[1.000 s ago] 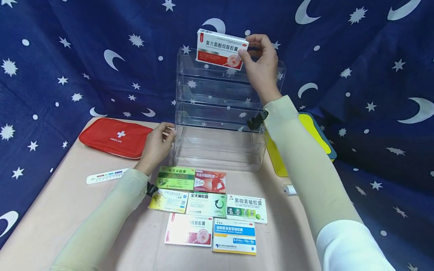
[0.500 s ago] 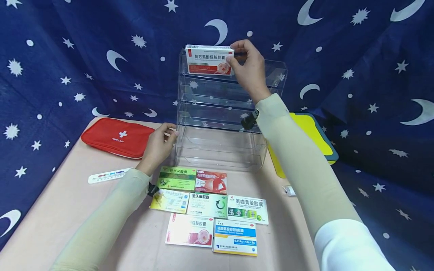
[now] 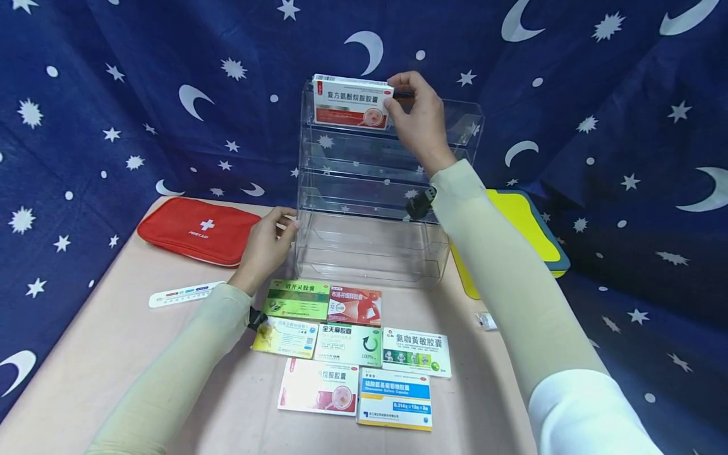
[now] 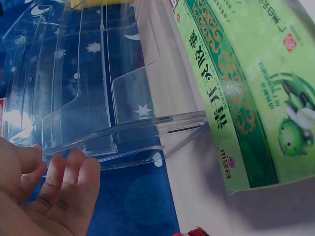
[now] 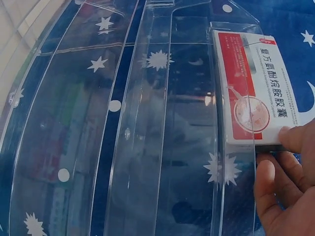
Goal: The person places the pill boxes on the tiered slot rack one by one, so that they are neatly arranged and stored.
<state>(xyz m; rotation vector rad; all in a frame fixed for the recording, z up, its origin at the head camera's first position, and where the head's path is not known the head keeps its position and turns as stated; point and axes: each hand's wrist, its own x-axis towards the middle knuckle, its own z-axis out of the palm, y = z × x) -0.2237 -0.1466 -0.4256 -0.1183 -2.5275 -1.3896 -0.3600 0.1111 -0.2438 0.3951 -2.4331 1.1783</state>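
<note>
Medicine box (image 3: 351, 104) standing in the top tier of a clear rack (image 3: 366, 272), at its left end.
Right hand (image 3: 419, 120) pinches the box's right edge between thumb and fingers; left hand (image 3: 266, 246), fingers loosely bent, touches the rack's left side above the tabletop (image 3: 472, 404).

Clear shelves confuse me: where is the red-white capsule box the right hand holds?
In the head view, the red-white capsule box is at the left end of the top tier of the clear rack, pinched by the right hand.
</note>
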